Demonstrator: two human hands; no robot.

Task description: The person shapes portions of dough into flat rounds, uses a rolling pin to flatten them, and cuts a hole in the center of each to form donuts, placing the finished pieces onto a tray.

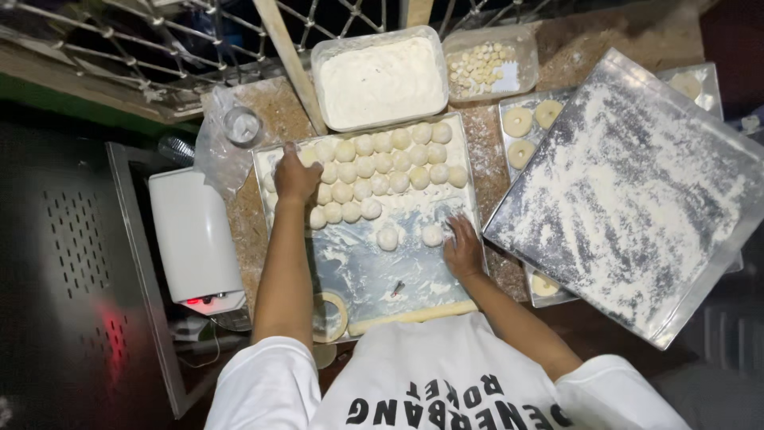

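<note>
Dough balls (380,169) sit in packed rows on the floured metal tray (362,267), filling its far half. Left hand (296,177) rests palm down on the row's left end, fingers curled over a ball; can't tell if pinching. Right hand (462,248) lies flat on the tray, fingers loosely together, tips just beside a loose ball (432,235); another loose ball (387,238) sits further left. Flour tub (380,80) beyond the fingers. Big floured sheet (637,199) to the right.
</note>
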